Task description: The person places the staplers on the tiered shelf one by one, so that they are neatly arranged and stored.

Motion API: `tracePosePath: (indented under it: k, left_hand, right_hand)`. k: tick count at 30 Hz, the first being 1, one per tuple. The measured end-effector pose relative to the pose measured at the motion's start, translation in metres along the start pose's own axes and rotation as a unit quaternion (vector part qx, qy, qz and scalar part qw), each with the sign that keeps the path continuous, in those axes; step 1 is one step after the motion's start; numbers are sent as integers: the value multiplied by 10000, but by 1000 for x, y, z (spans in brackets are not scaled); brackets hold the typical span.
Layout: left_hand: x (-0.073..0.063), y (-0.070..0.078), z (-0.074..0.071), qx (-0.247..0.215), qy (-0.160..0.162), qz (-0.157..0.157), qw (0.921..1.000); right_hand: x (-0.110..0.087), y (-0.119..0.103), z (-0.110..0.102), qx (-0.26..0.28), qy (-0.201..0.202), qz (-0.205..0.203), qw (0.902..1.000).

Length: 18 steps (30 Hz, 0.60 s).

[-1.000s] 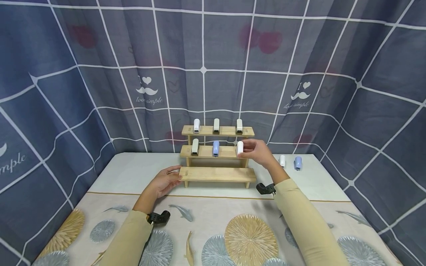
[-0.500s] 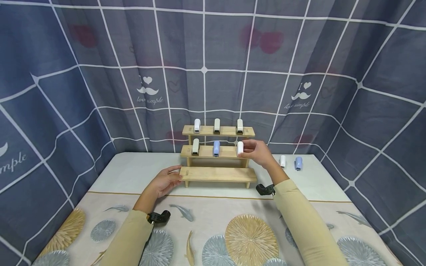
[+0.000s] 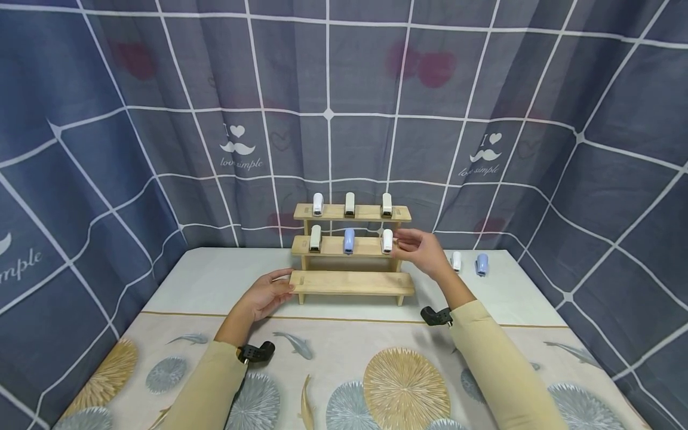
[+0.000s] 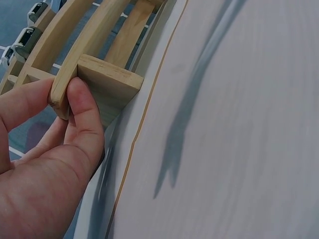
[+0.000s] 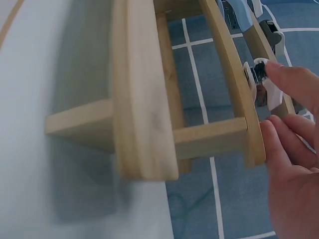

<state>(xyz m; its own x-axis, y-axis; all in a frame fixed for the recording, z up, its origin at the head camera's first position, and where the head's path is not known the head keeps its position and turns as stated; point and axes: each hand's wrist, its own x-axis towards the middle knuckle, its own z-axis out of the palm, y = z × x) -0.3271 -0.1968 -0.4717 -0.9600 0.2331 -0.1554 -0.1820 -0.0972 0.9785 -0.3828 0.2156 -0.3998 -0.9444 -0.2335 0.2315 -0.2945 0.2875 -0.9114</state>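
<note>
My left hand (image 3: 266, 294) pinches the left end of the lowest board of a three-tier wooden shelf (image 3: 352, 282); in the left wrist view, thumb and fingers (image 4: 85, 107) lie on both faces of that board. On the middle tier's right end stands a small white stapler (image 3: 387, 240). My right hand (image 3: 421, 254) is just beside it, fingers loosened and no longer round it; the right wrist view has one fingertip (image 5: 279, 74) at its edge, contact hard to tell. A blue stapler (image 3: 349, 240) and a cream stapler (image 3: 315, 238) share that tier.
The top tier bears a white stapler (image 3: 318, 204) and two cream ones, the nearer to the middle being a cream stapler (image 3: 350, 204). Right of the shelf, a white stapler (image 3: 456, 261) and a blue stapler (image 3: 481, 264) lie on the white tabletop (image 3: 215, 269). A checked curtain (image 3: 295, 143) hangs behind.
My right hand has let go of the white stapler and drawn slightly right and down; the stapler stays on the middle tier. My left hand has kept its hold on the shelf.
</note>
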Motion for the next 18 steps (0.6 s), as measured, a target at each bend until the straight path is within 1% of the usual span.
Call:
tracePosePath:
  k: [6,11,18]
  left_hand:
    - [1,-1,-2,-58,-22,21,10000]
    - [2,-2,-3,-116,-9,22,9999]
    - [2,-2,-1,-114,15,5,9999]
  right_hand:
    - [-17,8,-7,426,349,-66,9985]
    - [-30,16,-12,489,548,-285,9969]
    - [-45,26,-20,464,822,-367,9949]
